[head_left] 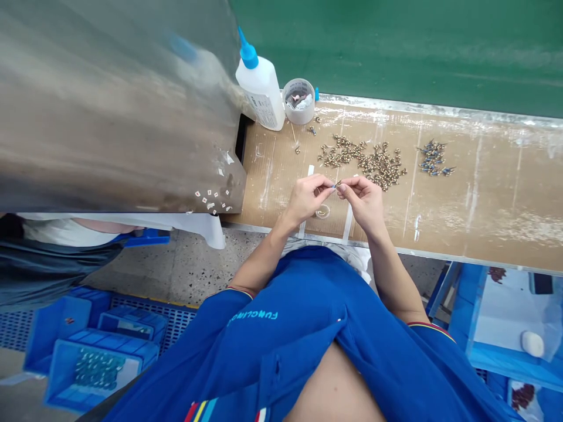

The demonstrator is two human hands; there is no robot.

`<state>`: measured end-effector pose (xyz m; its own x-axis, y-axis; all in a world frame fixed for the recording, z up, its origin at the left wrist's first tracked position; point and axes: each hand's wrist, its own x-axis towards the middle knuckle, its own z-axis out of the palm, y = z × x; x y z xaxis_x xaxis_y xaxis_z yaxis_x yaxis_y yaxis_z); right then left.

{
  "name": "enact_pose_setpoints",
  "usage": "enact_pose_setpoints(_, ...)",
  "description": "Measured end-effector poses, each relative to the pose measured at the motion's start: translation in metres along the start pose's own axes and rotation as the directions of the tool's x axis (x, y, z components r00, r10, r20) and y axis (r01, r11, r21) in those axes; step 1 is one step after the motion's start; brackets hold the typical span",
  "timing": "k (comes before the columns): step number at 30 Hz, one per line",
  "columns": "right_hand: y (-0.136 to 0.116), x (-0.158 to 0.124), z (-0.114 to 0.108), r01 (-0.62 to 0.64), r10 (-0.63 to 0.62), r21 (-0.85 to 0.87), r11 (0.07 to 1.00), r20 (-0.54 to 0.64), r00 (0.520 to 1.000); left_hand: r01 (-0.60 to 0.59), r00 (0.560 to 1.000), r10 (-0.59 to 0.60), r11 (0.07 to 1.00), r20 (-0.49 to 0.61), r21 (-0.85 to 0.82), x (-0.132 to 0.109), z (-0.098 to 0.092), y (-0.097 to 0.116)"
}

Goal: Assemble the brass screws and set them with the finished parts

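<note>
Shirt: royal-blue polo shirt [303, 346] with lettering on the chest, closest to camera, the wearer leaning over the bench.
Left hand: left hand [308, 197], forearm angled in from lower left, thumb and fingertips closed in a pinch.
Right hand: right hand [363, 202], forearm up from lower right, fingers curled, thumb and forefinger pinching.
Grip: both hands nearly meet at the tips, on one tiny brass-and-blue fitting [336, 186]; exact shape too small to tell.
Fitting location: held just above the bench, between the hands, in front of the chest.
Bench: long cardboard-covered workbench [484, 199] with a metal edge, scuffed with dried glue marks.
Loose parts: heap of small brass fittings [363, 163] just beyond the hands; separate cluster of blue-and-metal fittings [433, 158] to its right.
Back edge: white plastic glue bottle with blue nozzle [259, 88] beside a roll of clear tape [299, 101] holding scraps.
Floor: blue plastic crates [94, 366] at lower left.
</note>
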<state>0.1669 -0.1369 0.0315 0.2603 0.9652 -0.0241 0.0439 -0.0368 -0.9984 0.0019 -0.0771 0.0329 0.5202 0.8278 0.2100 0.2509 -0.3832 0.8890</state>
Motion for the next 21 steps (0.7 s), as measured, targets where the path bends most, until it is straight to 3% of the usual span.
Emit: enact_pose_setpoints(21,-0.0062,-0.0037,0.001,-0.005,0.006,-0.076,0.997,0.011,1.0,-0.003,0.999,0.002,0.999,0.051,0.037,0.0024,-0.0034,0.0004)
